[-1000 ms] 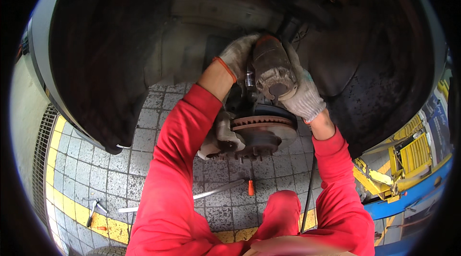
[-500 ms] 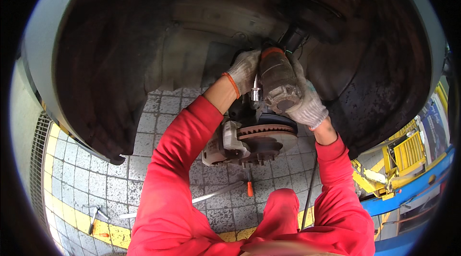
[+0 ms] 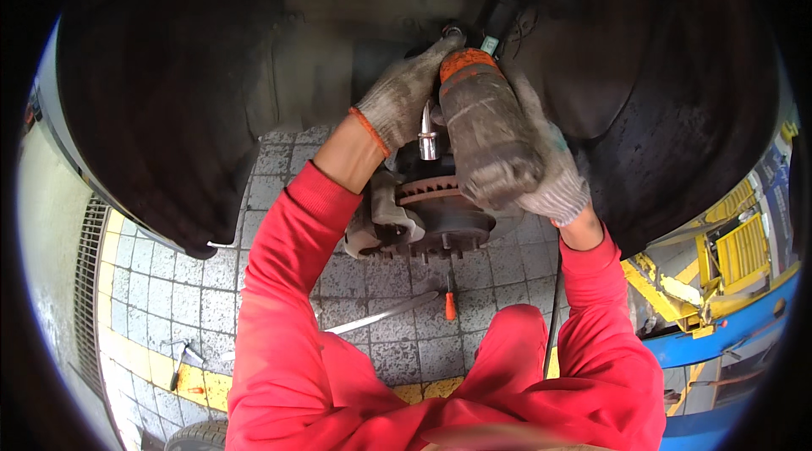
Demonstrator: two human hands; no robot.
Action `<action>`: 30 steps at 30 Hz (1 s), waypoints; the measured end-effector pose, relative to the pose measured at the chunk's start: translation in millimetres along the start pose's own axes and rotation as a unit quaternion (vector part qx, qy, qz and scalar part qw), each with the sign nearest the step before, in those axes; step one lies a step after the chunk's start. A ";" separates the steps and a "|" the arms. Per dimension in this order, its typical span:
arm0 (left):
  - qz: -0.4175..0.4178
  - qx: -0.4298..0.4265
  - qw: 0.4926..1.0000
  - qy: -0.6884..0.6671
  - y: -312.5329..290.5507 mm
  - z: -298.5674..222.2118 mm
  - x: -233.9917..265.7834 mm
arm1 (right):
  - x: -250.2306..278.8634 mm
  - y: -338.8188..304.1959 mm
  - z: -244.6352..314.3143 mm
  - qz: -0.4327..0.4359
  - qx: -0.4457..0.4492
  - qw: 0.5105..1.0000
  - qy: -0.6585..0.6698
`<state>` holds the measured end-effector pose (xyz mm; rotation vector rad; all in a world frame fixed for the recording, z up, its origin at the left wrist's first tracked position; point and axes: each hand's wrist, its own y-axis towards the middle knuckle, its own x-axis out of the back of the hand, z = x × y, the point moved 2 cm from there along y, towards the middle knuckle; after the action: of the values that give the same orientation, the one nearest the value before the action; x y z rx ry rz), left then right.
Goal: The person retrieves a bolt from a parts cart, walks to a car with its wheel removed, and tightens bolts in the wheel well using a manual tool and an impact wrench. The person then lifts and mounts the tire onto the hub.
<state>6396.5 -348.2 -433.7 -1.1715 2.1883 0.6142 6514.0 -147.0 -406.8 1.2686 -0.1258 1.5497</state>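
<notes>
A grimy grey impact wrench (image 3: 491, 125) with an orange band is raised inside the wheel well. My gloved right hand (image 3: 545, 151) wraps around it from the right side. Close to its front end is my gloved left hand (image 3: 410, 92), fingers curled up by a dark round part (image 3: 454, 31); what they grip is mostly hidden. A shiny chrome socket (image 3: 429, 145) points down between my left wrist and the impact wrench. The dark strut (image 3: 499, 20) stands behind the orange band. Below hang the brake disc (image 3: 452, 218) with its studs and the grey caliper (image 3: 381, 214).
The dark wheel-arch liner (image 3: 169, 113) curves around my arms. On the tiled floor lie an orange-handled screwdriver (image 3: 450, 306), a long metal bar (image 3: 385, 313) and a black-handled tool (image 3: 178, 366). Yellow and blue lift equipment (image 3: 719, 341) stands at right. A black hose (image 3: 555, 307) runs past my right arm.
The view has shifted, and the impact wrench appears larger and nearer. Its orange band shows more fully. Both hands keep their places around the work area.
</notes>
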 end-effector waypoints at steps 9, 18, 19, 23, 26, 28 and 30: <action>-0.067 -0.143 0.976 -0.147 -36.6 -15.9 -36.1 | 22.7 -101.0 -23.3 -0.011 0.023 0.986 0.163; 0.031 -0.104 0.945 -0.308 -46.0 57.4 -88.4 | 29.4 -166.4 -66.3 -0.084 0.110 0.981 0.139; 0.012 -0.103 0.945 -0.309 -45.2 66.7 -93.7 | 29.0 -173.1 -72.4 -0.093 0.122 0.980 0.130; -0.201 -0.108 0.962 -0.153 -33.4 100.5 -102.5 | 23.5 -198.8 -99.7 -0.141 0.160 0.973 0.088; -0.284 -0.146 0.947 -0.033 -26.5 118.3 -102.7 | 15.9 -203.1 -123.3 -0.184 0.189 0.963 0.055; -0.233 -0.181 0.955 -0.020 -29.7 127.9 -101.1 | 13.1 -198.3 -137.8 -0.212 0.200 0.955 0.048; -0.255 -0.308 0.869 0.291 -39.2 123.1 -97.0 | 12.1 -189.3 -151.3 -0.216 0.173 0.956 0.095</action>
<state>6506.8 -233.8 -462.8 -2.4442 2.0096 0.8221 6562.5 36.8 -557.7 1.2983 0.5362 1.3313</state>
